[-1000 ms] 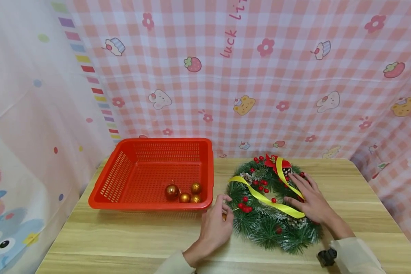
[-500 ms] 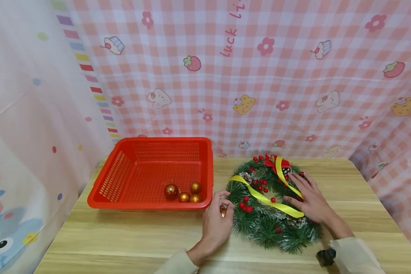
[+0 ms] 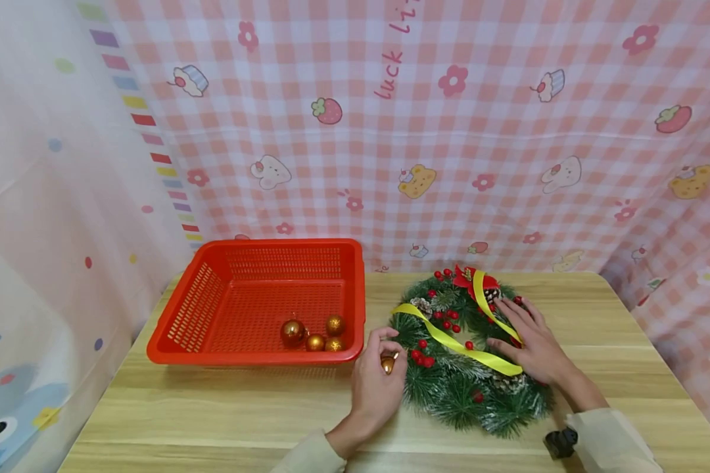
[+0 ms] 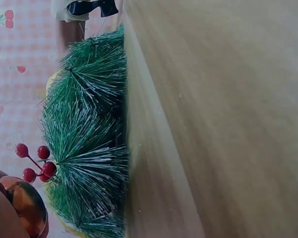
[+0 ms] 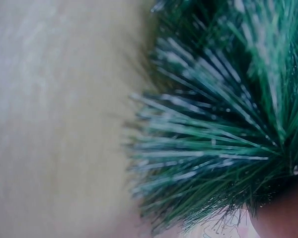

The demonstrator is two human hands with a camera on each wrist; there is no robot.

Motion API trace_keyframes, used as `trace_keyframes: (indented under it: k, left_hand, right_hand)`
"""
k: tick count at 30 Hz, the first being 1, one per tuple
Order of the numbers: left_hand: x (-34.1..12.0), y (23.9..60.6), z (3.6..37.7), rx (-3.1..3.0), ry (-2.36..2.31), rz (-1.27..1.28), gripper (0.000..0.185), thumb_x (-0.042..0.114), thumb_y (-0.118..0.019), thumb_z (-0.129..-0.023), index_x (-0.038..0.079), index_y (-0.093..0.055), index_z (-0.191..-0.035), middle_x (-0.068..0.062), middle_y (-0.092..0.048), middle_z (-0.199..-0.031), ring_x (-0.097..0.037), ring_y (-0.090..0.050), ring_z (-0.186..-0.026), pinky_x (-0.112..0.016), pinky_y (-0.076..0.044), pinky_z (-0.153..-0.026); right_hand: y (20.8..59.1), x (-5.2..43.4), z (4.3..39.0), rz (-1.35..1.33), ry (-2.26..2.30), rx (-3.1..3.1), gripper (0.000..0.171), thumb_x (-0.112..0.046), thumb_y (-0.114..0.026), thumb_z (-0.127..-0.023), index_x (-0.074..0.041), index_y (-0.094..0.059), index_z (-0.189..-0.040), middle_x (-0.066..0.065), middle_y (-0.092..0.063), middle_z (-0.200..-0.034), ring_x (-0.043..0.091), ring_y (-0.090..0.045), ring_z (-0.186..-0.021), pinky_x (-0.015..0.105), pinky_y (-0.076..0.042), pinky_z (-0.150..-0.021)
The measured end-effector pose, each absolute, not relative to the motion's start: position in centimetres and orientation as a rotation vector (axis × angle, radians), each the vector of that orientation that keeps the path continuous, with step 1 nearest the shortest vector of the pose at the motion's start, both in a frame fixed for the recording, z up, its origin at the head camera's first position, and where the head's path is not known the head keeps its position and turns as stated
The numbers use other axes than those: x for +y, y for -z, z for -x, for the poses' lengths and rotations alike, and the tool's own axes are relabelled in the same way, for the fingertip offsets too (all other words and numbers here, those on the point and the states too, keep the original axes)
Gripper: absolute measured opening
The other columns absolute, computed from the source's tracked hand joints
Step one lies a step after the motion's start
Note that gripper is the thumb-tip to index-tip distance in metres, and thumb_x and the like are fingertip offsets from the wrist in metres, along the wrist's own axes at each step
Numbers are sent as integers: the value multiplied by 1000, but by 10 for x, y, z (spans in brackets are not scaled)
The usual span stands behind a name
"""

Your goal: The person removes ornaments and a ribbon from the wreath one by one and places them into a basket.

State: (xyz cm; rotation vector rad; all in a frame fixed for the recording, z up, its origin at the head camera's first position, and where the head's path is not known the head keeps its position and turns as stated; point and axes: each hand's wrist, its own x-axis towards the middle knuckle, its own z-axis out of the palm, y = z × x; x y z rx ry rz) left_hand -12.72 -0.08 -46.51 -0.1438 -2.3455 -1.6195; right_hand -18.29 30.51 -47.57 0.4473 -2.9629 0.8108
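Since one second ago the left hand (image 3: 374, 387) has drawn slightly back from the left rim of the green artificial pine wreath (image 3: 467, 351), and a small shiny gold bauble (image 3: 387, 364) now shows between its thumb and fingertips; it was not visible at the earlier moment. The left hand pinches this bauble just beside the wreath's left edge, above the pale wooden desk (image 3: 213, 407); the left wrist view shows the bauble (image 4: 26, 206) next to a sprig of red berries (image 4: 36, 163) and frosted needles. The right hand (image 3: 532, 345) has not shifted: it rests flat, fingers extended and relaxed, on the right side of the wreath, over the yellow satin ribbon (image 3: 455, 341) that crosses the ring. The right wrist view is blurred, showing only needles against the desk. The wreath lies flat on the desk right of centre, with a red bow (image 3: 470, 277) at its far side. To the left, near the far edge, stands a red perforated plastic basket (image 3: 213, 309), holding three gold baubles (image 3: 313, 334) clustered in its near right corner. Pink checked cloth (image 3: 449, 131) hangs behind.
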Motion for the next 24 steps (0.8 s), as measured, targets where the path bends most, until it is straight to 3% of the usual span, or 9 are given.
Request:
trace_keyframes:
  k: [13,24]
  left_hand:
    - [1,461,128,-2295,1812,426,31,0,-64,-88,9,-56,-116,0,-73,-87,-4,-61,-73,-21,-47,-68]
    - [0,456,123,-2321,1903,603,28,6,-62,-92,9,-55,-119,-2,-73,-90,-3,-62,-77,-22,-50,-72]
  right_hand:
    - [477,304,184,-451,-798,-2960,80,-43,-63,-95,-14,-24,-158,18,-23,-161,45,-2,-149,78,-15,-102]
    - [478,304,183,-450,-810,-2940,80,-43,-63,-95,-14,-24,-158,20,-25,-160,45,-3,-149,79,-16,-100]
